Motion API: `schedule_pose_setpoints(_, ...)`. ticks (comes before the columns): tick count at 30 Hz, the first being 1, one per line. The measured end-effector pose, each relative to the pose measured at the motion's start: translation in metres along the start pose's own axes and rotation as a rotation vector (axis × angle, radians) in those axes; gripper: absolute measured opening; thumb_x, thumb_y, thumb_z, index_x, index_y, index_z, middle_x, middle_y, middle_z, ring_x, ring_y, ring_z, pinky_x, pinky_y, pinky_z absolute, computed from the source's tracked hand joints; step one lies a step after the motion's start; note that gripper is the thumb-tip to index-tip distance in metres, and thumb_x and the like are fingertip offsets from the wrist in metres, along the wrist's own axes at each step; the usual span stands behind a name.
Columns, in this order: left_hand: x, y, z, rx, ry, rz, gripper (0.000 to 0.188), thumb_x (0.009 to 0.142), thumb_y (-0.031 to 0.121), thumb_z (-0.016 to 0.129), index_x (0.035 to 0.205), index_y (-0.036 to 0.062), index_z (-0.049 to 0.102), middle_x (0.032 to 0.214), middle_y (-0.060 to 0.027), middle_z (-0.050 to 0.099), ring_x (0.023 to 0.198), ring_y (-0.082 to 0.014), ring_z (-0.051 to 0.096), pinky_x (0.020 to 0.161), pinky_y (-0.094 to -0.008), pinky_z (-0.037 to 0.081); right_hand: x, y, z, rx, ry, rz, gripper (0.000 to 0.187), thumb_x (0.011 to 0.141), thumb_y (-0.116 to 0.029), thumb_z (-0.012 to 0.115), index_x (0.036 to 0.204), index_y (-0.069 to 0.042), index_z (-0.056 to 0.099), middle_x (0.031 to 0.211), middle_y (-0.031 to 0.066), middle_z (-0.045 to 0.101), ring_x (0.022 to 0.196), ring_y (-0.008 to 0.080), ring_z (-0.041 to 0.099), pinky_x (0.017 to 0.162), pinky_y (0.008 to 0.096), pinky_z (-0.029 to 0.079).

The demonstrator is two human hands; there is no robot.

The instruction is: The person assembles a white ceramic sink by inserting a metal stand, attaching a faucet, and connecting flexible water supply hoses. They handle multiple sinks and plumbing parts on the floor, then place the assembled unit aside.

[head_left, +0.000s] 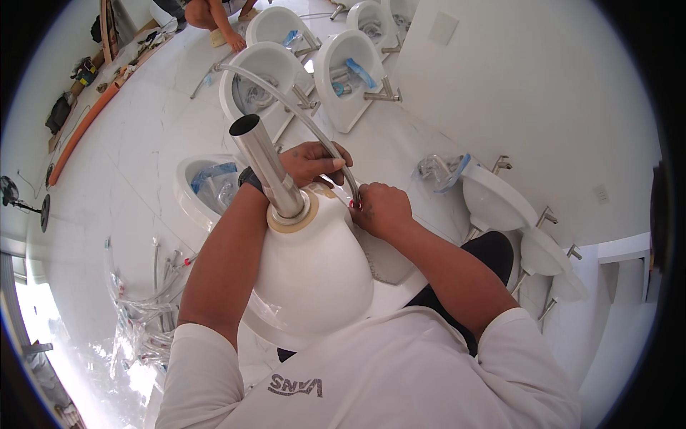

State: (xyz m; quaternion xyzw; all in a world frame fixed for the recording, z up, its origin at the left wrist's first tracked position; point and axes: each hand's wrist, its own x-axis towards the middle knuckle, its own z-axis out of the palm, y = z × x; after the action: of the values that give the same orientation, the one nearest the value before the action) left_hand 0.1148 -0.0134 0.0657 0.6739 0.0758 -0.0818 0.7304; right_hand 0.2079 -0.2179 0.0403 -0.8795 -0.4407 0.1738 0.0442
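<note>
An upturned white washbasin (314, 275) lies in front of me with its rounded underside facing up. From its drain hole stands a shiny metal drain pipe (266, 166), ringed by a tan gasket (311, 211). A flexible braided hose (299, 111) arcs away from the far side of the basin. My left hand (314, 163) has its fingers closed round the hose a little above its lower end. At that end, beside a small red spot, my right hand (384, 209) pinches the hose fitting. The fingertips of the right hand are partly hidden.
Several white washbasins with taps (350, 61) stand on the floor ahead, some holding bagged parts. More basins (496, 196) lean at the right wall. Bundled hoses (146, 307) lie at left, beyond them an orange pipe (82, 132). Another person's hand (236, 41) reaches down at the top.
</note>
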Motion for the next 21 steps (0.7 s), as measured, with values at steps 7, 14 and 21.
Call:
schedule_pose_setpoints(7, 0.0, -0.002, -0.001, 0.01, -0.004, 0.016, 0.034, 0.1, 0.035, 0.068, 0.117, 0.0056, 0.067, 0.104, -0.0056, 0.069, 0.101, -0.016, 0.067, 0.095, -0.0332, 0.055, 0.014, 0.034, -0.03, -0.017, -0.173, -0.202, 0.041, 0.085, -0.045, 0.077, 0.106, -0.01, 0.075, 0.104, 0.0128, 0.071, 0.097, 0.0305, 0.071, 0.084, 0.0422, 0.057)
schedule_pose_setpoints(14, 0.001, 0.002, 0.0, 0.019, -0.013, -0.003, 0.035, 0.102, 0.034, 0.065, 0.122, 0.0053, 0.065, 0.109, -0.0051, 0.069, 0.1, -0.0155, 0.067, 0.093, -0.0322, 0.055, 0.041, 0.055, -0.025, 0.177, -0.314, -0.425, 0.045, 0.085, -0.041, 0.08, 0.122, -0.015, 0.075, 0.142, 0.0119, 0.054, 0.137, 0.0307, 0.047, 0.116, 0.0516, 0.029)
schedule_pose_setpoints(21, -0.005, 0.006, 0.003, 0.033, 0.03, -0.008, 0.033, 0.101, 0.033, 0.066, 0.119, 0.0059, 0.067, 0.109, -0.0066, 0.069, 0.102, -0.0178, 0.068, 0.096, -0.034, 0.055, 0.049, 0.049, -0.029, 0.16, -0.34, -0.487, 0.041, 0.084, -0.038, 0.08, 0.113, -0.009, 0.076, 0.122, 0.0128, 0.063, 0.117, 0.0302, 0.061, 0.099, 0.0445, 0.046)
